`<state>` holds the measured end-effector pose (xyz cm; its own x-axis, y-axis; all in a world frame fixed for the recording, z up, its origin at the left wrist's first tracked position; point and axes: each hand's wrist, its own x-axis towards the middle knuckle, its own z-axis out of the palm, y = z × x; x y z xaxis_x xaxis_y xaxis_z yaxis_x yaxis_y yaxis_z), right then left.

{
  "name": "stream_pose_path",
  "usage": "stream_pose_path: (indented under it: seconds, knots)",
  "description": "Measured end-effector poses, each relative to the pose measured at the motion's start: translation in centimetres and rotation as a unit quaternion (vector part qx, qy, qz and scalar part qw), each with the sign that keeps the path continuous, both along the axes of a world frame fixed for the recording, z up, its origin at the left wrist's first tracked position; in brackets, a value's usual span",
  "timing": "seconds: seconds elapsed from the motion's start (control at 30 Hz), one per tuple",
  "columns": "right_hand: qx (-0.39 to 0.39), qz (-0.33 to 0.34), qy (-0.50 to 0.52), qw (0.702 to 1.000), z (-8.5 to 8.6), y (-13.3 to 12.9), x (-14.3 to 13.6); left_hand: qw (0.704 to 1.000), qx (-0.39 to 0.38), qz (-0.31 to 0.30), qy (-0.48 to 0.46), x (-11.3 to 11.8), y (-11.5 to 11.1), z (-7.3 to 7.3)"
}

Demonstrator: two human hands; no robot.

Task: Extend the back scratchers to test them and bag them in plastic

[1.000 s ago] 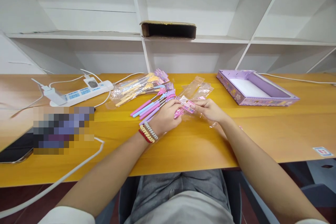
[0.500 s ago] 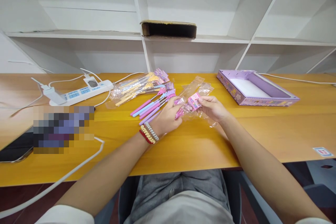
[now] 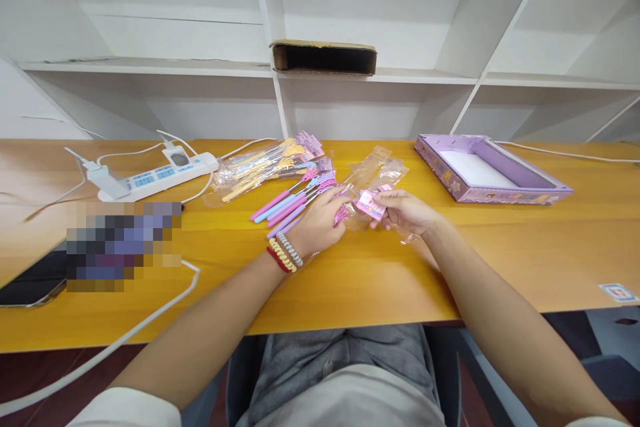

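My left hand (image 3: pixel 319 219), with bracelets at the wrist, is closed around a pink-headed stick; only its pink head (image 3: pixel 341 215) shows past the fingers, and the rest is hidden. To its right, my right hand (image 3: pixel 406 211) pinches a small pink printed card (image 3: pixel 371 204) between thumb and fingers. Clear plastic wrappers (image 3: pixel 375 161) lie just beyond and under both hands. Left of my left hand, several slim sticks (image 3: pixel 285 208) with pink, blue and purple handles, metal shafts and coloured heads lie side by side. Behind them are bagged yellow-handled sticks (image 3: pixel 260 170) with purple cards.
A purple open box (image 3: pixel 505 195) sits at the back right. At left are a white power strip (image 3: pixel 165 177) with plugs and cables, and a dark phone (image 3: pixel 37 277) beside a blurred-out patch. White shelves stand behind, holding a cardboard box (image 3: pixel 325 44).
The pink card has tilted and shifted slightly downward with my right hand's fingers. My left hand stays almost in place. The whole view has shifted a little.
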<state>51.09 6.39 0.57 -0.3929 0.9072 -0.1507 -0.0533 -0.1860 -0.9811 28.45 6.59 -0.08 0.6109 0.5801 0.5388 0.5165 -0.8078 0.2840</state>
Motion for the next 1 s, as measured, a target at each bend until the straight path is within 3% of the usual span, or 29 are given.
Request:
stream_pose_path:
  seconds: [0.13, 0.3, 0.6, 0.83, 1.0]
  knots:
    - [-0.027, -0.029, 0.058, 0.998, -0.1, 0.3, -0.2, 1.000, -0.006, 0.004, -0.004, -0.2, 0.1, 0.0]
    - [0.012, -0.040, 0.103, 0.994, 0.3, 0.3, -0.1, 1.000, -0.011, 0.017, -0.016, -0.2, 0.0, 0.1]
    - [0.137, -0.139, 0.021, 0.981, -0.1, 0.6, -0.6, 0.998, -0.002, -0.012, -0.059, 0.0, -0.4, 0.6]
    - [0.153, -0.127, -0.010, 0.980, -0.5, 0.8, -0.5, 0.997, 0.000, -0.047, -0.066, 0.1, -0.7, 0.8]
    - [0.184, -0.185, -0.038, 0.965, -0.8, 1.1, -0.7, 0.997, -0.030, -0.045, -0.051, 0.2, -0.8, 0.8]
